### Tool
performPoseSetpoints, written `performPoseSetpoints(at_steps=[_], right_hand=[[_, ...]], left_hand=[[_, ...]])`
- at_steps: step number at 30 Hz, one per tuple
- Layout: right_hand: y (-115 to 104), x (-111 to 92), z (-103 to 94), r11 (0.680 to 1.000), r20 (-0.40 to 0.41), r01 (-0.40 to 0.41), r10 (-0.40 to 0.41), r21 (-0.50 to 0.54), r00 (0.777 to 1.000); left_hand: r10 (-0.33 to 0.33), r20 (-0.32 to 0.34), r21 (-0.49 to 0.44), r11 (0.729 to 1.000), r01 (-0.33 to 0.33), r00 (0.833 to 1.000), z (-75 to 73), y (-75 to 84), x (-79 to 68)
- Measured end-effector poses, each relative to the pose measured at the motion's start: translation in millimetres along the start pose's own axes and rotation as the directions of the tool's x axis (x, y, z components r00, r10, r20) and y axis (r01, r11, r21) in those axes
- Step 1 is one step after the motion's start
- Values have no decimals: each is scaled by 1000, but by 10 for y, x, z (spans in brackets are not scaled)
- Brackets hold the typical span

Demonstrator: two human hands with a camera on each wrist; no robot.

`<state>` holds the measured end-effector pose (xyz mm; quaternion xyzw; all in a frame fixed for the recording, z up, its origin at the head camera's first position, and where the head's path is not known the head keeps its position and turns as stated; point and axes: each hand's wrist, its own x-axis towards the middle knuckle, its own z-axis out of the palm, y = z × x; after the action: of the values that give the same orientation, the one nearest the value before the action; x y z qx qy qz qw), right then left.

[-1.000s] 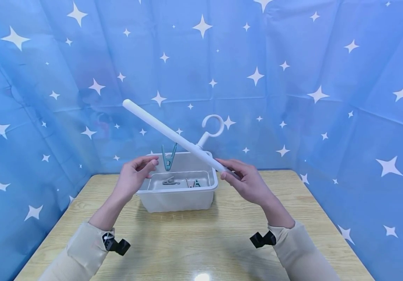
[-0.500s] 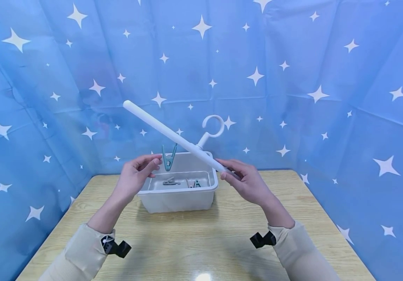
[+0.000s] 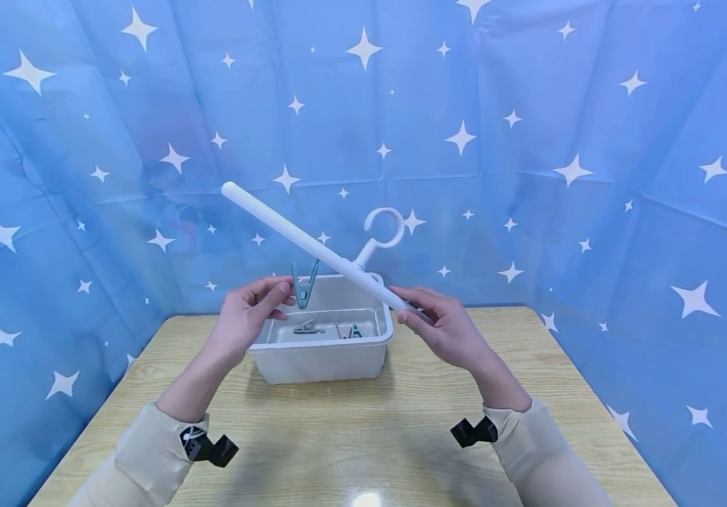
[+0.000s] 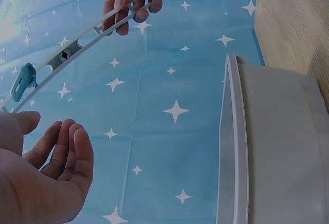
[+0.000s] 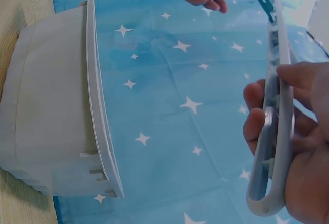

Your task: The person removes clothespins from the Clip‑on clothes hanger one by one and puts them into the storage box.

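Note:
A white clothes hanger (image 3: 293, 234) is held up at a tilt, its left end higher and its hook (image 3: 397, 232) pointing up. My right hand (image 3: 442, 325) grips the hanger near its lower right end, with fingers and thumb round the bar in the right wrist view. From the hanger's bar hangs a teal clothespin (image 3: 302, 294), clipped on. My left hand (image 3: 252, 313) is beside the clothespin, its fingertips close to it in the head view. In the left wrist view, the fingers (image 4: 61, 154) are loosely bent and hold nothing, and the clothespin (image 4: 23, 81) is above the thumb.
A light grey plastic bin (image 3: 319, 362) stands on the wooden table (image 3: 350, 436) below the hanger. Inside lie a grey clothespin (image 3: 307, 328) and a few small clips (image 3: 354, 332). A blue star-patterned curtain (image 3: 496, 176) surrounds the table's back and sides.
My left hand has shifted slightly right, bringing its fingertips closer to the teal clothespin. My right hand and the hanger have stayed nearly still.

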<state>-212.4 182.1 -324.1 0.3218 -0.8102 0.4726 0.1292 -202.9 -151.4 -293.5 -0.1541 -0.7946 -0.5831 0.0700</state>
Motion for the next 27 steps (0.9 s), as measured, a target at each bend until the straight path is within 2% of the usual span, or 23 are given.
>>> performPoseSetpoints(at_steps=[6,11,18,27], right_hand=[[6,-1,0,1000,2,-4,4,-10,1000],[7,4,-3,1000,2,-2,2,-12,1000],[20,11,-5,1000,7,-3,3,-15,1000],[15,8,-6,1000,15,6,-6,0,1000]], left_hand=[[-8,44,-91,996,12,999,16,53,-25],[-21,79,-207,978,37,997,35,119,-33],[-5,181,-409,909,79,984,37,166,-24],[-11,315,-508,843,178,949,27,213,-32]])
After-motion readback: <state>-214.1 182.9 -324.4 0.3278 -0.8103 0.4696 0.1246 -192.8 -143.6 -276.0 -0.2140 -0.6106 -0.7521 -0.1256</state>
